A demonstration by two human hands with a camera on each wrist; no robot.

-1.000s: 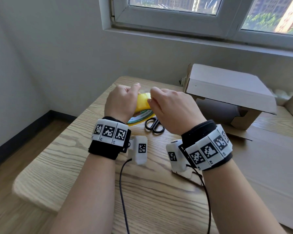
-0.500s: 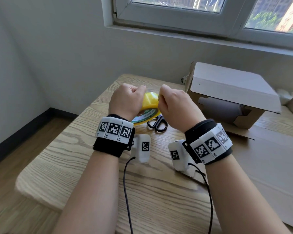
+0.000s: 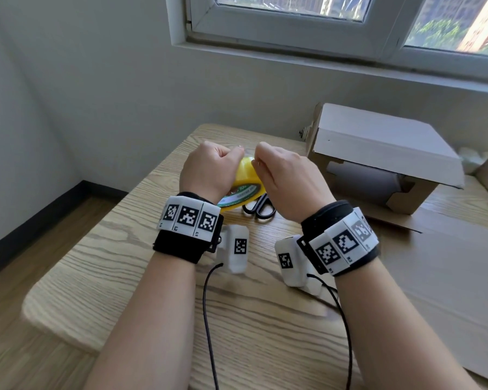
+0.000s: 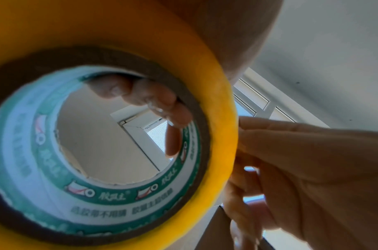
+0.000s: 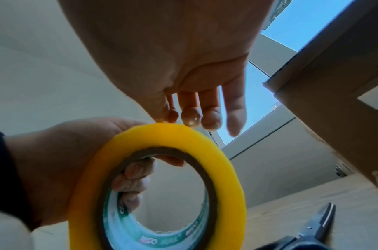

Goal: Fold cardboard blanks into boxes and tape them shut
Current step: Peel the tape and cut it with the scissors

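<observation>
Head view: we have lifted the yellow roll of packing tape (image 3: 244, 175) slightly higher above the wooden table (image 3: 141, 277).
Left hand (image 3: 209, 168) grips it through the core; right hand's (image 3: 283, 177) fingertips (image 5: 191, 118) pick its rim, the loose end seemingly unfound, so the folded cardboard box (image 3: 378, 153) waits unsealed.

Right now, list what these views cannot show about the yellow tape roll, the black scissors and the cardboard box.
- Yellow tape roll: its loose end, head view, hidden by both hands.
- Black scissors: blades, head view, behind the right hand.
- Folded cardboard box: far side, facing away; cropped in right wrist view.
- Left hand: fingertips, head view, curled under.
</observation>
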